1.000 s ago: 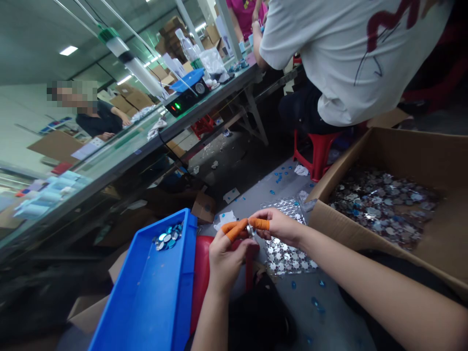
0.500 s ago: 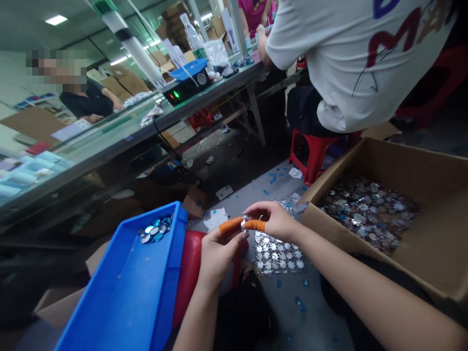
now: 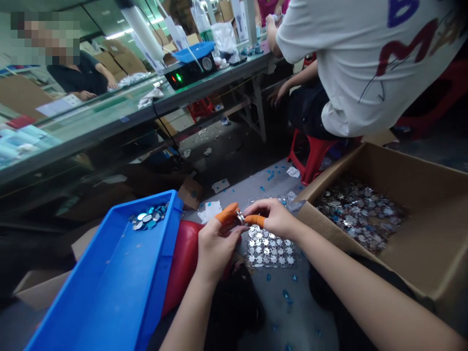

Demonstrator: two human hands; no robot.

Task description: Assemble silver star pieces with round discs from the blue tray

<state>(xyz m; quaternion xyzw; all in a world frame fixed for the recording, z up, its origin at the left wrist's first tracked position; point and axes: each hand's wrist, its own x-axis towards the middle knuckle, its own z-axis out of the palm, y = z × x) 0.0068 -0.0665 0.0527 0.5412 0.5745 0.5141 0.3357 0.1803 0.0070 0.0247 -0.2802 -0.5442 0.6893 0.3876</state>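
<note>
Between my two hands is a small shiny silver metal piece (image 3: 240,217), its exact shape too small to make out. My left hand (image 3: 219,243) pinches it from the left, and my right hand (image 3: 272,219) grips it from the right. Orange finger covers show on both hands. Beneath them lies a clear plastic sheet of silver gear-shaped pieces (image 3: 270,248). To the left, a blue tray (image 3: 109,273) holds a small heap of round silver and blue discs (image 3: 149,218) at its far end.
A cardboard box (image 3: 431,243) with many silver pieces stands at the right. The blue tray rests by a red stool (image 3: 181,258). Ahead, a person in a white shirt (image 3: 351,73) sits on another red stool (image 3: 310,156). A long workbench (image 3: 124,119) crosses the left, with a person behind it.
My left index finger has lifted and bent away from the right hand's fingers, and the silver piece has turned between them. The view has shifted slightly. The seated person's lower arm now shows.
</note>
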